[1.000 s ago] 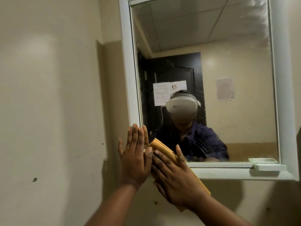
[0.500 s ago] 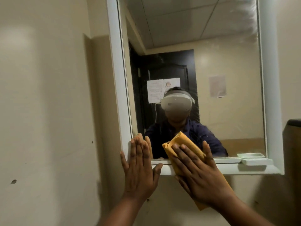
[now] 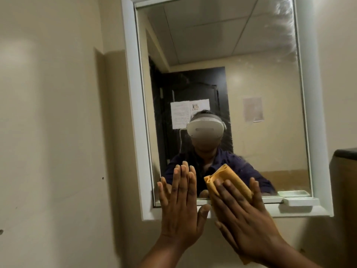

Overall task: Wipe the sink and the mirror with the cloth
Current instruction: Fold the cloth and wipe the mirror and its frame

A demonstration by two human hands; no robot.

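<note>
Compared with a second ago, the right hand [image 3: 245,215] is sliding the yellow cloth [image 3: 228,180] rightward from the bottom-left corner of the mirror [image 3: 222,55], fingers straight and spread flat on it; the lower-edge pass is likely just starting. The left hand [image 3: 180,206] is bracing flat, fingers together, over the white frame [image 3: 133,113]. Open glass lies above and right; the small ledge tray [image 3: 301,201] is bounding the stroke. Sink not in view.

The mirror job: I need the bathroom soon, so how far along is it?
Done: nothing looks finished. In hand: the right hand presses the folded orange cloth on the white-framed wall mirror at its bottom edge; the left hand lies flat beside it. Left: smears at the top right corner; the sink is out of view.
</note>
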